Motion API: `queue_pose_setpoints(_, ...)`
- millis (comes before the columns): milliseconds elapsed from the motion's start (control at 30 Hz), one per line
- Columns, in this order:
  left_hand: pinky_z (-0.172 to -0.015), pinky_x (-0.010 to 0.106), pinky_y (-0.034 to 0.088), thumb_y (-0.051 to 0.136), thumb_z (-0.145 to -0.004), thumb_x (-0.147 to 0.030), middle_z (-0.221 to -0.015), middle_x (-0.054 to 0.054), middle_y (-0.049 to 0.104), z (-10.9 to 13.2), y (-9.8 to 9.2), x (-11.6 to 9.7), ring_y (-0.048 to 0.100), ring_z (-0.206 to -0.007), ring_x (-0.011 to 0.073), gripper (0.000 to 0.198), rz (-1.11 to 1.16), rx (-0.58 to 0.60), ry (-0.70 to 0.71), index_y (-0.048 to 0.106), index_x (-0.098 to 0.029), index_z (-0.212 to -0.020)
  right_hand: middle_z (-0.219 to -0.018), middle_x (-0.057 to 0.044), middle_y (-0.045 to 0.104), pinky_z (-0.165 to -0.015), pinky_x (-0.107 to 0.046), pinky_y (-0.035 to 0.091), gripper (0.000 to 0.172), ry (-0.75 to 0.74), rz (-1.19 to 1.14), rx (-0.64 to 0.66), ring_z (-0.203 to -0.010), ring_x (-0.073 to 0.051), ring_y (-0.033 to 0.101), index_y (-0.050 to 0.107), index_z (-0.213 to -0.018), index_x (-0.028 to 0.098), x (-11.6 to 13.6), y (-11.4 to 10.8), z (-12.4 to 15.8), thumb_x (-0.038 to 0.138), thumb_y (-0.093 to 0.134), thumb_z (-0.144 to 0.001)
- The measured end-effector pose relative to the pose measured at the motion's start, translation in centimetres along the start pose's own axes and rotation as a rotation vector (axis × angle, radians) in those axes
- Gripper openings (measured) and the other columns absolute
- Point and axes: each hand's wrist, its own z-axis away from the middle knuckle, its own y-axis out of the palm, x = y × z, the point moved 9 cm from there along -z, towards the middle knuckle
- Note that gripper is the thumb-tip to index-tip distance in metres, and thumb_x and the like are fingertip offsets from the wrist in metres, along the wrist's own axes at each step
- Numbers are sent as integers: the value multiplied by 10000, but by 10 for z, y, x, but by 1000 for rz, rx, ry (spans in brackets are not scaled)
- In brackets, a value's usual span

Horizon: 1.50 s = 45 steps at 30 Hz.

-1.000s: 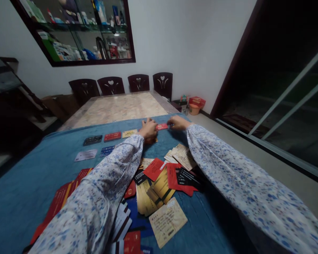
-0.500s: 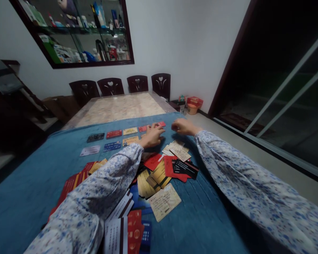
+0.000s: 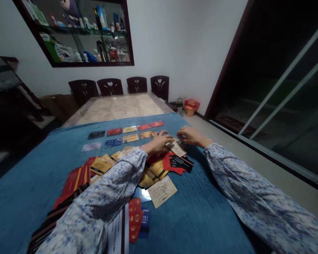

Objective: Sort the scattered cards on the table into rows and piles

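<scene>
My left hand reaches over a loose pile of cards on a blue cloth, its fingertips on a beige card at the pile's far end. My right hand hovers just right of that card, fingers curled, nothing visible in it. Beyond the hands two rows of cards lie flat: the far row runs from a black card to a red card, the near row from a white card to an orange card.
Red and gold cards fan out at the left, and a large beige card lies nearer me. Past the cloth are a marble tabletop, dark chairs, a glass wall cabinet and red tubs on the floor.
Both hands drew back from the far row, leaving a red card at its right end, and came down to the far end of the pile. More laid-out cards show.
</scene>
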Motion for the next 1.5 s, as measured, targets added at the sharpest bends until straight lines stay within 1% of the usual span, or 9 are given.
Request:
queue_pose_setpoints(200, -1063, 515, 322, 595, -932, -200, -1516, 46, 613, -4, 12, -5, 318, -1454, 355, 427, 52, 67, 42, 683, -302, -1337, -1038, -128, 755, -787, -324, 413, 265, 7, -4, -1, -988, -250, 619, 780, -1096, 182, 13, 2, 25, 226, 556, -962)
queue_pose_setpoints(367, -1070, 516, 338, 597, -895, -123, -1431, 40, 669, -4, 18, -3, 354, -1446, 352, 431, 76, 99, 15, 718, -319, -1260, -1011, -117, 756, -787, -336, 425, 247, -13, -34, -33, -972, -251, 615, 785, -1056, 210, 29, 4, 40, 321, 582, -970)
queue_pose_setpoints(633, -1015, 461, 320, 576, -874, -92, -1296, 37, 737, 2, 13, 1, 405, -1360, 320, 331, 62, 35, 25, 776, -293, -1044, -1028, -108, 742, -784, -344, 428, 268, -45, -127, -18, -960, -242, 609, 791, -1014, 233, 39, 13, 49, 420, 601, -982)
queue_pose_setpoints(833, -1012, 443, 310, 589, -882, -86, -1287, 47, 741, 6, 12, 1, 433, -1329, 299, 328, 22, 3, 69, 784, -283, -1058, -1027, -117, 741, -783, -353, 417, 326, -72, -135, -10, -956, -254, 601, 787, -963, 219, 45, 10, 50, 498, 618, -968)
queue_pose_setpoints(1033, -1069, 464, 305, 633, -865, -82, -1245, 58, 750, 16, 2, -8, 445, -1339, 301, 289, 28, -13, 95, 794, -266, -1018, -1005, -108, 752, -781, -344, 416, 246, -80, -139, -29, -960, -251, 610, 796, -992, 219, 46, 6, 52, 413, 661, -922)
queue_pose_setpoints(1100, -1085, 466, 323, 646, -874, -96, -1222, 68, 748, 18, -1, -9, 463, -1328, 296, 283, 58, -24, 92, 795, -265, -1044, -1007, -105, 760, -787, -346, 424, 234, -84, -144, -29, -960, -251, 617, 799, -1003, 222, 45, 5, 53, 391, 667, -908)
queue_pose_setpoints(1233, -1095, 430, 391, 620, -924, -131, -1203, 92, 704, 19, -8, -5, 526, -1281, 266, 278, 137, -103, 58, 797, -256, -1097, -989, -91, 772, -815, -348, 448, 222, -66, -185, -58, -955, -243, 638, 796, -1031, 238, 41, 1, 54, 247, 626, -887)
queue_pose_setpoints(1333, -1060, 386, 449, 611, -916, -113, -1160, 97, 689, 18, -9, -2, 584, -1191, 240, 288, 188, -160, 43, 808, -234, -1087, -961, -91, 768, -823, -339, 455, 232, -52, -224, -88, -945, -236, 646, 790, -1004, 228, 38, -1, 54, 213, 587, -893)
queue_pose_setpoints(1500, -972, 357, 508, 617, -889, -92, -1000, 84, 725, 17, -13, 1, 598, -1093, 235, 297, 261, -235, 28, 813, -202, -1084, -895, -90, 740, -756, -303, 428, 186, -18, -208, -140, -851, -210, 625, 765, -912, 199, 31, 0, 54, 209, 581, -882)
